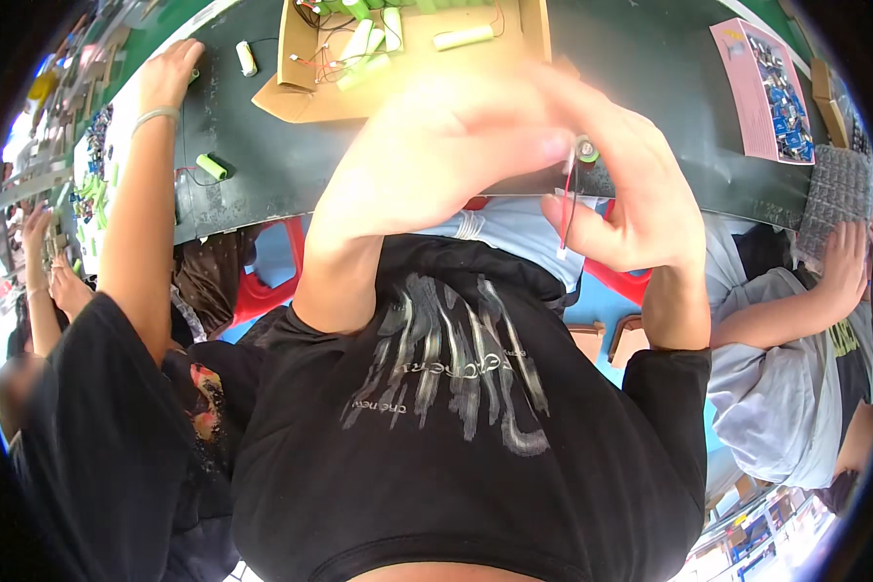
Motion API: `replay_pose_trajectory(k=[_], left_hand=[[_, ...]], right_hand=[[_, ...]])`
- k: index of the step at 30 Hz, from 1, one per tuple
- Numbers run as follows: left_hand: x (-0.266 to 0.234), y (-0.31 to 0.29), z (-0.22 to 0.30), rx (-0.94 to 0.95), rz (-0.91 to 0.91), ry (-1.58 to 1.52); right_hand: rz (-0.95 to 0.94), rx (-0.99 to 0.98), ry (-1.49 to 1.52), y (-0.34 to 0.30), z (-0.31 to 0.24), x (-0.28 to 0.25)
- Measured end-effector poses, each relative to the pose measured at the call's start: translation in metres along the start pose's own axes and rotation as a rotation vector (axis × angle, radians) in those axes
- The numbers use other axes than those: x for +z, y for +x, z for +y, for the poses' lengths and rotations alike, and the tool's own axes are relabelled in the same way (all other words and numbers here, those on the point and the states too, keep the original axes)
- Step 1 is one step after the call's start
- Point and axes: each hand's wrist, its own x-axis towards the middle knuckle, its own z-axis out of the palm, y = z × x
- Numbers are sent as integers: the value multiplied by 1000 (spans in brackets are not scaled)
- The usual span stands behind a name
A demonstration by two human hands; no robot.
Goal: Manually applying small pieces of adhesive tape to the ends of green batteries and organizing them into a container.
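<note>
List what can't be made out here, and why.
Head view, hidden: most of the green cylindrical cell, turned away or behind fingers; unclear whether the bare left hand or bare right hand grips it.
Head view, glare: left hand's fingers washed out.
Head view, cut off by upper edge: far side of the brown cardboard box.
Head view, too small: type of blue pieces in the pink box.
</note>
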Motion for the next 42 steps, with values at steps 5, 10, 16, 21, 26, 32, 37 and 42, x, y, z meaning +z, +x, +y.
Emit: replay_pose_trajectory(k=[5, 10, 16, 21, 26, 32, 37, 42], left_hand=[[-4, -2, -2, 47, 27, 52], [-4, -1, 11, 36, 124, 206], [-5, -8, -8, 249, 25, 180], [0, -12, -25, 412, -9, 108], [7, -13, -36, 389, -131, 120], [13, -15, -36, 311, -151, 164], [11, -14, -16, -75, 77, -19], [14, -5, -3, -58, 15, 157]], right_hand=[[23, 16, 28, -1, 0, 4], [-17, 76, 22, -2, 2, 3], [44, 194, -5, -5, -1, 5], [-6, 132, 316, -12, 3, 2], [208, 252, 884, -21, 3, 15], [251, 312, 292, -28, -2, 12], [253, 39, -12, -33, 4, 8], [203, 33, 75, -26, -3, 14]])
